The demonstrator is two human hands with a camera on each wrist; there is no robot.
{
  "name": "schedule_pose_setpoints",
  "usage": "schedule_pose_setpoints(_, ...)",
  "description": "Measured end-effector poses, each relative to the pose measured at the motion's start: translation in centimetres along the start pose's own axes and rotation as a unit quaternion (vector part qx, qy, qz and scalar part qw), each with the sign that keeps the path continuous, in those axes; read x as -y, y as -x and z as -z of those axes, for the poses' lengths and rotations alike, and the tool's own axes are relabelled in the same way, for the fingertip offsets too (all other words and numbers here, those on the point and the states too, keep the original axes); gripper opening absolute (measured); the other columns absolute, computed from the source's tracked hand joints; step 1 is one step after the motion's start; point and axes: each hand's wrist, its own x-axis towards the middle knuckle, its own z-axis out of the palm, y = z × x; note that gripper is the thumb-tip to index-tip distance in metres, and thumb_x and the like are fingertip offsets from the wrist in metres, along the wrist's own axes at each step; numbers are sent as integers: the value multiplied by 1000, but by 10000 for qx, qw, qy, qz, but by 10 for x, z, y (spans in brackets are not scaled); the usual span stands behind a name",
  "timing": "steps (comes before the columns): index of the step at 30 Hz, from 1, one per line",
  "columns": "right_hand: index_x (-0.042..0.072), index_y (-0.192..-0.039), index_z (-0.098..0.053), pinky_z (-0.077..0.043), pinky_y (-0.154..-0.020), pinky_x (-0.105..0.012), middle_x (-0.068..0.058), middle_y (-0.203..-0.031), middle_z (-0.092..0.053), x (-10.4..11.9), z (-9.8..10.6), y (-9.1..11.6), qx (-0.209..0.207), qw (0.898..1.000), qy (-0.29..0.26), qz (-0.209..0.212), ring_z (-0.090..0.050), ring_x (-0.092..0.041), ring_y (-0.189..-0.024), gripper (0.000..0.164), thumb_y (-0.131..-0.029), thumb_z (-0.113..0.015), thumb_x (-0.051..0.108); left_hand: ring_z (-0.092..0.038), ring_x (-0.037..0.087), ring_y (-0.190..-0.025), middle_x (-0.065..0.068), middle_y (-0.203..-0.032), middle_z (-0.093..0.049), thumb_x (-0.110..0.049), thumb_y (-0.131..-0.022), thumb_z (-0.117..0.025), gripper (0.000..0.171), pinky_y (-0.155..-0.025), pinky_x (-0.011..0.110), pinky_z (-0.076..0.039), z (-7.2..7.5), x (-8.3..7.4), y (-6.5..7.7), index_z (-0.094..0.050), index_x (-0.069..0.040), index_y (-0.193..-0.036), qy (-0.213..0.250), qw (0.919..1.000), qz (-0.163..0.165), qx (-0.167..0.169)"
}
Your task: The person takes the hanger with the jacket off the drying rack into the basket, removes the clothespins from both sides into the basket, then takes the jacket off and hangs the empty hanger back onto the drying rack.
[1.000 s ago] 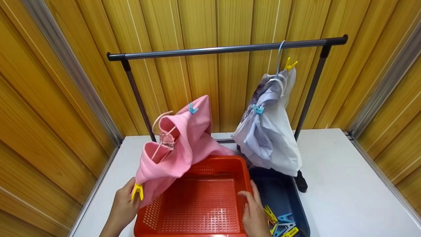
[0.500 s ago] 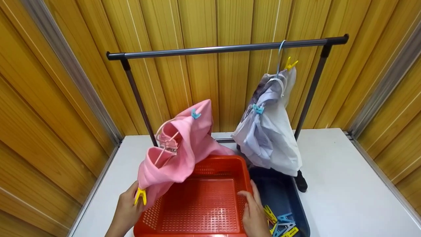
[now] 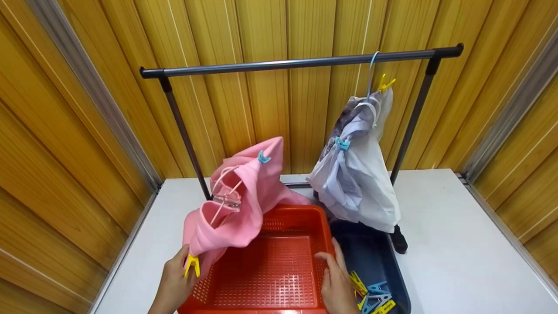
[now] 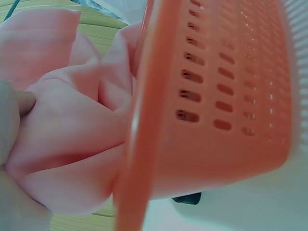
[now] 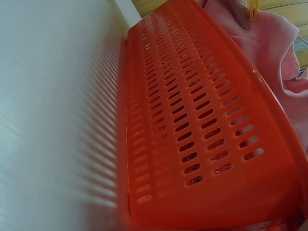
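My left hand (image 3: 176,277) holds the lower left corner of a pink garment (image 3: 239,226), right at a yellow clothespin (image 3: 192,265) clipped there. In the left wrist view the fingers (image 4: 26,102) press into the pink cloth (image 4: 72,115). A pink hanger (image 3: 222,179) sits inside the garment's opening, and a blue clothespin (image 3: 263,157) is clipped at its other end. Below the garment stands a red plastic basket (image 3: 329,226), whose inside shows no contents. My right hand (image 3: 338,281) grips the basket's right rim, thumb side inward.
A dark blue tray (image 3: 396,266) with several clothespins (image 3: 375,296) lies right of the basket. Behind stands a dark clothes rack (image 3: 283,64). White and lilac clothes (image 3: 357,174) hang on its right, pegged yellow and blue. Wood-patterned walls enclose the white table (image 3: 457,244).
My left hand has moved slightly right and down with the garment's corner. The pink garment and its hanger have sunk and shifted right. My right hand and the basket have stayed put.
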Motion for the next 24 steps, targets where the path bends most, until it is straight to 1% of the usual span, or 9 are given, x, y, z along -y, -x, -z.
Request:
schedule_pose_setpoints(1,18,-112,-59,-48,-94,-49,-14,-158,-23,0,0,0,12,10000,-11,-15,-44,-41,-132,45,-85,-49,-17,-42,1,-61,-2,-72,-51,8,-86,-63,19,-53,19,-41,-1,1,1,-58,-4,-100,-18,9999,-130,-45)
schedule_pose_setpoints(4,18,-112,-59,-48,-94,-50,-13,-159,-22,1,0,0,43,10000,-45,-58,-44,-41,-132,45,-85,-49,-17,-41,-1,-61,-2,-72,-51,11,-83,-63,23,-51,18,-41,-4,4,2,-57,-3,-100,-40,9994,-339,-78)
schedule_pose_setpoints(6,18,-112,-59,-47,-96,-51,-13,-159,-22,1,0,0,71,9999,-79,-97,-43,-42,-133,45,-85,-49,-17,-41,-1,-62,-2,-73,-51,12,-83,-62,24,-52,18,-41,-5,5,3,-57,-3,-101,-26,9994,-350,-56)
schedule_pose_setpoints(10,17,-112,-59,-45,-99,-52,-14,-159,-21,1,0,-1,96,9998,-120,-128,-41,-42,-134,44,-86,-48,-17,-41,0,-62,-2,-74,-51,11,-84,-62,23,-53,18,-41,-8,5,3,-56,-3,-101,-23,9997,-232,42)
schedule_pose_setpoints(12,16,-113,-59,-44,-100,-53,-15,-159,-21,1,0,-1,108,9998,-134,-134,-40,-42,-135,44,-86,-48,-17,-40,-1,-62,-2,-73,-50,11,-84,-61,22,-52,18,-40,-10,6,3,-56,-3,-100,-22,9996,-287,43)
schedule_pose_setpoints(16,14,-113,-59,-44,-100,-53,-15,-159,-22,0,1,-1,98,9998,-128,-118,-40,-43,-135,43,-86,-48,-17,-40,-1,-61,-3,-71,-50,12,-82,-62,22,-52,19,-40,-16,9,4,-56,-3,-97,-65,9981,-592,-157)
schedule_pose_setpoints(20,14,-114,-59,-43,-101,-54,-15,-159,-21,0,0,0,97,9997,-162,-137,-39,-43,-136,43,-86,-48,-17,-43,-1,-63,-4,-72,-55,12,-79,-63,24,-53,20,-42,-24,12,5,-57,-3,-98,-252,9946,-933,-389)
schedule_pose_setpoints(22,14,-114,-59,-43,-101,-53,-14,-159,-21,0,0,0,103,9997,-166,-150,-40,-42,-135,42,-87,-48,-16,-45,0,-64,-3,-73,-56,12,-77,-63,26,-55,21,-44,-27,13,6,-58,-2,-98,-380,9937,-961,-433)
schedule_pose_setpoints(24,15,-113,-59,-44,-100,-53,-14,-159,-21,0,0,0,104,9997,-162,-159,-40,-42,-135,42,-87,-48,-16,-46,1,-64,-3,-74,-58,11,-78,-64,26,-56,24,-46,-29,13,7,-58,-3,-99,-500,9944,-853,-385)
